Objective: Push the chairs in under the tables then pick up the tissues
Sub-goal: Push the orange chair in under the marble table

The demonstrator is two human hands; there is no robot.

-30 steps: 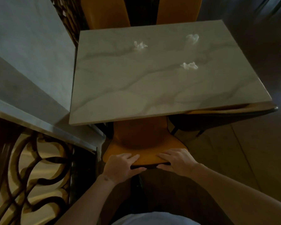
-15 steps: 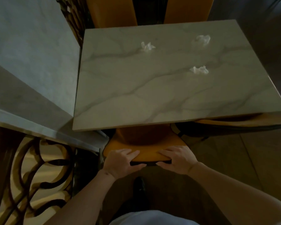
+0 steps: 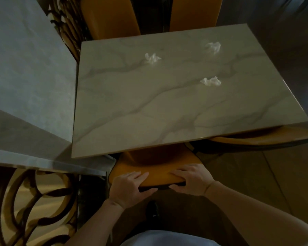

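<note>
Both hands grasp the top edge of the orange chair's backrest (image 3: 158, 176), left hand (image 3: 130, 187) and right hand (image 3: 192, 180) side by side, its seat tucked under the marble table (image 3: 167, 110). Pushing harder could jolt the table and scatter the three crumpled tissues (image 3: 210, 81) lying on its far half.

Dim, soft-focus view, wide-angle bending at the edges, blurred right side, deep floor shadows

place: restaurant/café | evidence: marble-look table (image 3: 149, 110), orange chairs (image 3: 110, 16) tucked around, ornate metal railing (image 3: 36, 201)
</note>
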